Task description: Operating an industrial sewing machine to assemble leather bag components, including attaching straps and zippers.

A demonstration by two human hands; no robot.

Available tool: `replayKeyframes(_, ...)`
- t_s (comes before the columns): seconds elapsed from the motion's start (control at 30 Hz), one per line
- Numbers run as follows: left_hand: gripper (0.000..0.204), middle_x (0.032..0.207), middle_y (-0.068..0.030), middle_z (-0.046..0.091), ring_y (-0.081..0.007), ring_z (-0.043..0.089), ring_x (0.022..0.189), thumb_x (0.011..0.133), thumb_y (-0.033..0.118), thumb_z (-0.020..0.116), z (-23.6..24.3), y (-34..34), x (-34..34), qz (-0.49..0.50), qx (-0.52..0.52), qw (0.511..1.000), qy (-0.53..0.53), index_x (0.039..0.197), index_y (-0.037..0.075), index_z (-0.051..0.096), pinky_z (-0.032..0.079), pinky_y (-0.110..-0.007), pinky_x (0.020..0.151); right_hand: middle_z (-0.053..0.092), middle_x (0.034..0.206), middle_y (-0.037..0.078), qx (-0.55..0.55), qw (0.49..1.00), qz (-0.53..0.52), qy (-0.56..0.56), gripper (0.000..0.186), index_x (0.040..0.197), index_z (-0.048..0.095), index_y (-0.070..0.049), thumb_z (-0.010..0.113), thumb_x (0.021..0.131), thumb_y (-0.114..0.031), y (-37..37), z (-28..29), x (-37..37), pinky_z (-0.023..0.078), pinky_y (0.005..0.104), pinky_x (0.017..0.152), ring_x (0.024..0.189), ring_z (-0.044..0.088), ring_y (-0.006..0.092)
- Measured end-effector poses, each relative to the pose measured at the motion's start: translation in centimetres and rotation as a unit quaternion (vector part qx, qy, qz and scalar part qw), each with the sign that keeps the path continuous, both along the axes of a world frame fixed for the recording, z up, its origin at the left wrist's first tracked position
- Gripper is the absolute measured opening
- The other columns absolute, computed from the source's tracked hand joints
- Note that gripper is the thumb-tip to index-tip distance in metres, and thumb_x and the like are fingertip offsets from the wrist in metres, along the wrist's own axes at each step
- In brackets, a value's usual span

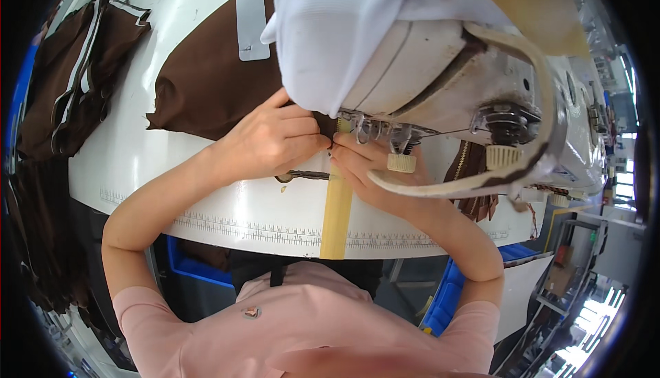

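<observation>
A brown fabric piece point(206, 89) lies on the white sewing table, running under the head of a sewing machine point(440, 69). My left hand point(278, 134) is closed in a pinch on the fabric's near right edge, just left of the needle area. Close against it, my right hand point(375, 165) has its fingers bent together below the presser foot; machine parts hide some of it, and what its fingertips grip cannot be made out. Draped over the machine head is a white cloth point(337, 34). A pale grey strip point(253, 24) lies on the brown fabric.
Yellow tape point(335, 220) crosses the table's near edge over a printed ruler. Brown zipper pieces point(471, 179) lie right of my right hand. More brown pieces with white-edged strips point(82, 69) are heaped at the left. A blue bin point(196, 268) sits below the table.
</observation>
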State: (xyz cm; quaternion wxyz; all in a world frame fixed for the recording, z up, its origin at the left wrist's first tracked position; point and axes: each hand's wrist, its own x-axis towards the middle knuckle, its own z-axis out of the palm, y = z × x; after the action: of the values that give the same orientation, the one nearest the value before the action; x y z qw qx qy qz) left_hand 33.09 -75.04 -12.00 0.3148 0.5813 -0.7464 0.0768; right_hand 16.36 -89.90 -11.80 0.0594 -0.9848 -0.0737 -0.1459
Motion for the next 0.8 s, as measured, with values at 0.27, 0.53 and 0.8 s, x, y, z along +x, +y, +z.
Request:
replayKeyframes(0.27,0.014,0.078,-0.0044,0.062,-0.0221,0.06,0.082,0.069,0.002,0.068,-0.9,-0.9,1.4,0.024,0.012,1.0,0.004,0.083,0.003,0.071,0.046,-0.036,0.085,0.064,0.082,0.005,0.163,0.982,-0.076,-0.051,0.013,0.085,0.067,-0.012,0.068,0.073,-0.016,-1.1,-2.6,0.4,0.049,0.036,0.066,0.086,0.061,0.0202)
replayKeyframes(0.53,0.015,0.078,-0.0047,0.062,-0.0217,0.06,0.083,0.069,0.007,0.071,-1.1,-1.0,1.5,0.005,-0.017,1.0,-0.017,0.083,0.003,0.07,0.048,-0.037,0.087,0.064,0.079,0.012,0.69,0.719,-0.087,-0.004,0.015,0.082,0.067,-0.003,0.058,0.071,0.002,-4.0,-3.1,0.6,0.049,0.0358,0.067,0.077,0.061,0.0257)
replayKeyframes(0.8,0.017,0.078,-0.004,0.064,-0.0213,0.061,0.082,0.068,0.004,0.07,-0.4,-0.8,1.5,-0.007,0.0,0.999,-0.042,0.085,0.004,0.071,0.049,-0.036,0.086,0.065,0.087,0.002,0.052,0.986,-0.007,-0.16,0.026,0.095,0.066,-0.006,0.061,0.07,-0.001,-1.5,-2.3,1.1,0.049,0.0349,0.068,0.083,0.059,0.0213)
